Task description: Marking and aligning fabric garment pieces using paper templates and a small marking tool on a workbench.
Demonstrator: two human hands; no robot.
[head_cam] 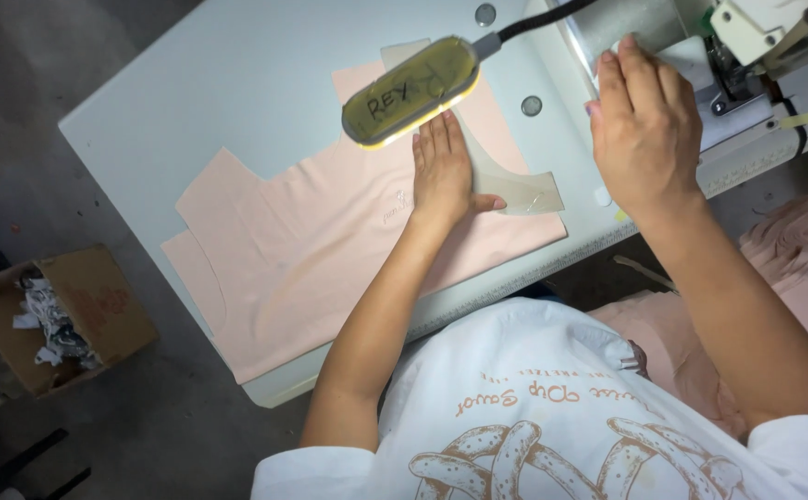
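Pale grey-blue sewing table (265, 83), seen from above, carrying a large cut panel of pale pink knit fabric (311, 250) that reaches from the near edge toward the table's middle. The panel lies flat, its notched side toward the left edge. It appears light, soft and limp; it would likely sag or stretch if lifted at one point, so it is best taken at two spread points along an edge or slid flat under the palm. White industrial sewing machine (746, 56) at the far right corner. Oval yellow-green gooseneck lamp head (411, 91) above the panel. Clear curved plastic template (515, 185) on the panel's right end, thin, probably stiff and slippery. Left hand (441, 176) flat, fingers straight and together, pressing on the panel and touching the template. Right hand (645, 130) open, fingers extended, holding nothing, resting by the machine bed.
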